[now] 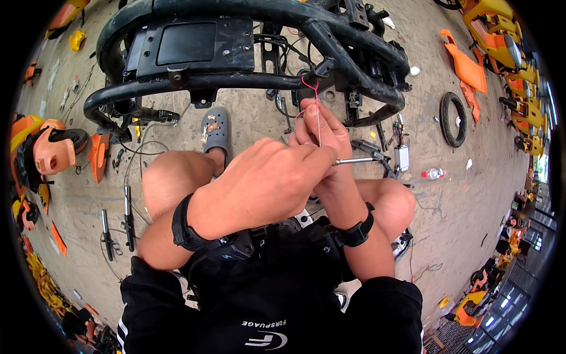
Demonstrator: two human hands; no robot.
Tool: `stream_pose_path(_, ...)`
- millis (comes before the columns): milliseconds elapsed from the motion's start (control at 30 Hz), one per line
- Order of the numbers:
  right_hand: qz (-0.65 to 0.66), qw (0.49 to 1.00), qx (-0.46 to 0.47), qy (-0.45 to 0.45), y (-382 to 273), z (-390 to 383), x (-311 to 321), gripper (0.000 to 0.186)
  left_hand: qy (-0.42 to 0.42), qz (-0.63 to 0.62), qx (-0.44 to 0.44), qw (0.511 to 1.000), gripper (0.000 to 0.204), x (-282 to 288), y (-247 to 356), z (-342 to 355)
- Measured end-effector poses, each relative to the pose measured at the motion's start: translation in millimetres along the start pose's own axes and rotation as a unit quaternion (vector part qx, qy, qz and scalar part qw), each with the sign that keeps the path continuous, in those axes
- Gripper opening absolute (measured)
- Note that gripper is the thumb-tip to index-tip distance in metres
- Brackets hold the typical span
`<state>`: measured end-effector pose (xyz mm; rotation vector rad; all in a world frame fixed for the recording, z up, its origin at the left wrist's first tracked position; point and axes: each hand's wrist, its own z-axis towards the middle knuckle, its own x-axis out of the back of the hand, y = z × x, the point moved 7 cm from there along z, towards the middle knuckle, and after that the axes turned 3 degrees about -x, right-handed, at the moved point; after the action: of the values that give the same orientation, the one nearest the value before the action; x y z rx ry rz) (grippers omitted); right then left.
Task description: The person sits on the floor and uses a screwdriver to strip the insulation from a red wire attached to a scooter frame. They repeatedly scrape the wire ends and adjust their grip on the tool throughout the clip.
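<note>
Biggest thing here is the black tubular frame (253, 81), propped in front of the person and filling most of the top of the view, with a tyre (444, 118) lying off on the floor to the right. Next down, the hands: the left hand (265, 177) is curled up with its back to the camera, looks gripped on a thin metal rod (356, 160) poking out across the right wrist, though most of its fingers are hidden. The right hand (330, 133) is pinched at the fingertips on the red wire (317, 88), which loops up by the frame's lower tube, just in front of a bracket. Smallest bit is a pale strand (319, 127) running down from that loop toward the left fingers; can't tell what it's tied to. As for what could go wrong, imo a hard tug could snap the wire or strand, since both look really thin. Rubbing on the bracket's edge might nick the red insulation. A fingertip pinch could also slip if the pull comes sideways, and the rod might jab that wrist if the left hand twists.
</note>
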<state>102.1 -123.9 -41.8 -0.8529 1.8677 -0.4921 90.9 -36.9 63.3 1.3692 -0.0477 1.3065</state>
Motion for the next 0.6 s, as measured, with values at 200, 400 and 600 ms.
stream_pose_path(200,-0.001,1.0,-0.005,0.002,-1.4,1.6,0.8,0.019,-0.018,0.02,0.006,1.0,0.021,-2.6,-0.5,-0.2)
stream_pose_path(400,-0.004,1.0,-0.005,0.016,-3.7,-0.8,-2.8,0.019,-0.027,0.026,0.005,0.999,0.018,-4.1,-1.1,-3.1)
stream_pose_path(600,-0.044,0.999,0.007,-0.016,-7.8,-1.2,2.4,0.022,-0.021,0.016,-0.005,1.0,0.016,-4.1,-5.1,-6.6)
